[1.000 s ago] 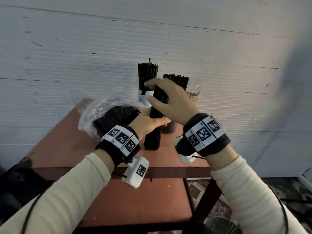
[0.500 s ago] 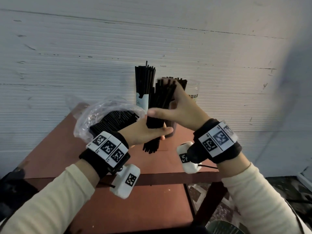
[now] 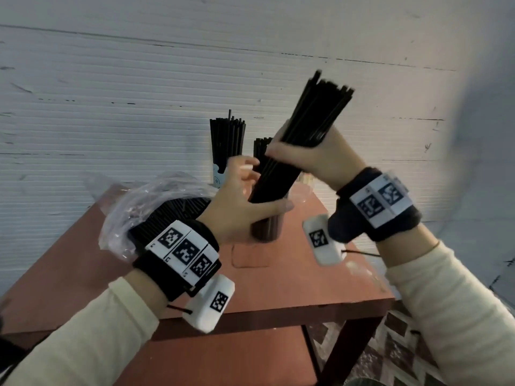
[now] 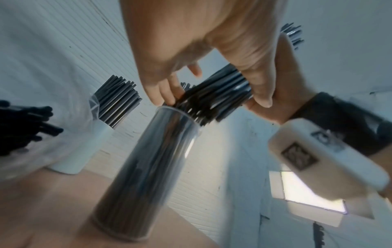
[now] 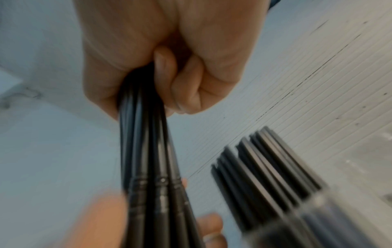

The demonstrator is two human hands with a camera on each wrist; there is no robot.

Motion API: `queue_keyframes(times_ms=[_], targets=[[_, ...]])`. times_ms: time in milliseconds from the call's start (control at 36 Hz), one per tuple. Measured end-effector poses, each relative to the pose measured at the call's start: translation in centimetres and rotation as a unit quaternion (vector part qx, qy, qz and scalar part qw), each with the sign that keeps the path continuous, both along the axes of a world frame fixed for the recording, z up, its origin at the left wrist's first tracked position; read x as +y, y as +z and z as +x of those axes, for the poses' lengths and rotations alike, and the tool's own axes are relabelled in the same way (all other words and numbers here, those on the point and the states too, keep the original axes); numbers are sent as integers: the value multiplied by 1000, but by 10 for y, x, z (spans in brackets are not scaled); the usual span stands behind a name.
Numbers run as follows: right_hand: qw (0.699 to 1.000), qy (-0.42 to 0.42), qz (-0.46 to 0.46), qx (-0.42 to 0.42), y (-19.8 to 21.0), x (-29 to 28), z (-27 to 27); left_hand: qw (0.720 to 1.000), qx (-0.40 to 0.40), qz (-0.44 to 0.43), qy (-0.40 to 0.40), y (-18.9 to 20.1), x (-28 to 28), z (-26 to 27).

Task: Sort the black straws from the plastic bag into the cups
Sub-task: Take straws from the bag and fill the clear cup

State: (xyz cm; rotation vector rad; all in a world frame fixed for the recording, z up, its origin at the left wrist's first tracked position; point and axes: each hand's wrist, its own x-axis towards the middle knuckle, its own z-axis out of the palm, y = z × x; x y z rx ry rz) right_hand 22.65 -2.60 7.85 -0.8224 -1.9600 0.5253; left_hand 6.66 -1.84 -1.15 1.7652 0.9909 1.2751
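My right hand [image 3: 301,154] grips a thick bundle of black straws [image 3: 315,115] around its middle, and the bundle tilts up to the right. My left hand [image 3: 262,188] curls round the bundle's lower end, thumb beneath and fingers behind. In the left wrist view that end [image 4: 220,87] hangs at the mouth of a clear cup [image 4: 148,167] packed with straws, between the fingers and thumb of my left hand [image 4: 214,99]. The right wrist view shows my right hand [image 5: 161,87] fisted on the bundle [image 5: 152,167]. The clear cup [image 3: 267,232] stands mid-table.
A white cup [image 3: 220,176] filled with straws stands at the back by the wall. The plastic bag [image 3: 139,201], still holding many straws, lies on the left of the red-brown table [image 3: 278,288]. Another clear cup [image 3: 306,179] peeks out behind my right hand.
The bundle stood upright on the table; both hands have lifted it and tilted its top to the right. Its lower end now hangs over the clear cup.
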Motion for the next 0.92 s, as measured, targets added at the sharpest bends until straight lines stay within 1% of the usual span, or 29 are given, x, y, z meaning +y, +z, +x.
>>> queue_keyframes(times_ms=[56, 83, 167, 250, 306, 389, 444, 667, 778, 917], targets=[[999, -30, -7, 33, 14, 12, 8, 999, -9, 7, 39, -1, 13, 4], [998, -41, -14, 48, 20, 18, 11, 999, -2, -4, 46, -1, 20, 6], [993, -67, -35, 86, 33, 35, 16, 997, 35, -58, 43, 3, 41, 11], [992, -72, -44, 90, 39, 47, 16, 994, 68, -83, 20, 10, 60, 15], [993, -78, -42, 78, 40, 54, 16, 991, 89, -96, 10, 13, 68, 15], [996, -85, -17, 31, 39, 61, 17, 989, 120, -86, -2, 16, 70, 13], [996, -89, -4, 15, 38, 67, 18, 990, 115, -84, -11, 14, 73, 12], [995, -99, 5, 1, 37, 83, 19, 991, 103, -79, -26, 6, 80, 8], [995, -97, -6, -33, 33, 87, 14, 992, 106, -57, -47, 8, 78, 9], [995, -97, -15, -33, 30, 90, 14, 993, 93, -48, -51, 7, 77, 9]])
